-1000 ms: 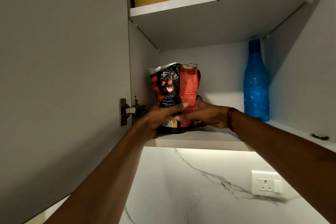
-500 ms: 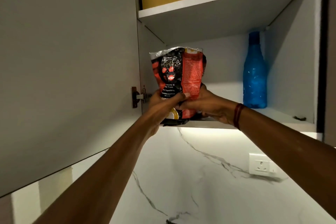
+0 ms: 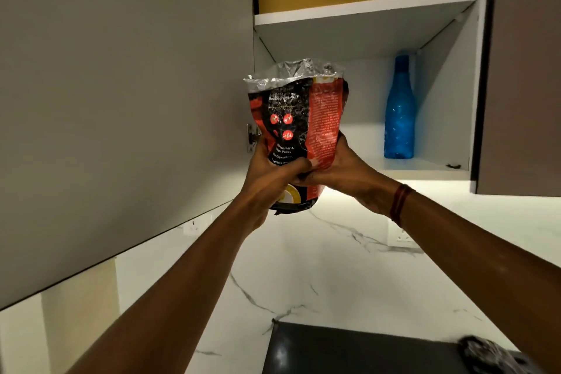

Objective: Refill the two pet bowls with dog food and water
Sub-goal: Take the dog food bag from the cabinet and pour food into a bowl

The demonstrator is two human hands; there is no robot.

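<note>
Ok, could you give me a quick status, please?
Left hand and right hand grip the dog food bag. Bag off the shelf, upright. Blue bottle apart, nothing blocking.

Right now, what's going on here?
A person grips a dog food bag with both hands, the left hand round its front and the right hand at its side. The bag is upright in the air in front of an open cupboard, clear of the lower shelf. Its foil top looks crumpled open. A blue bottle stands on that shelf.
</note>
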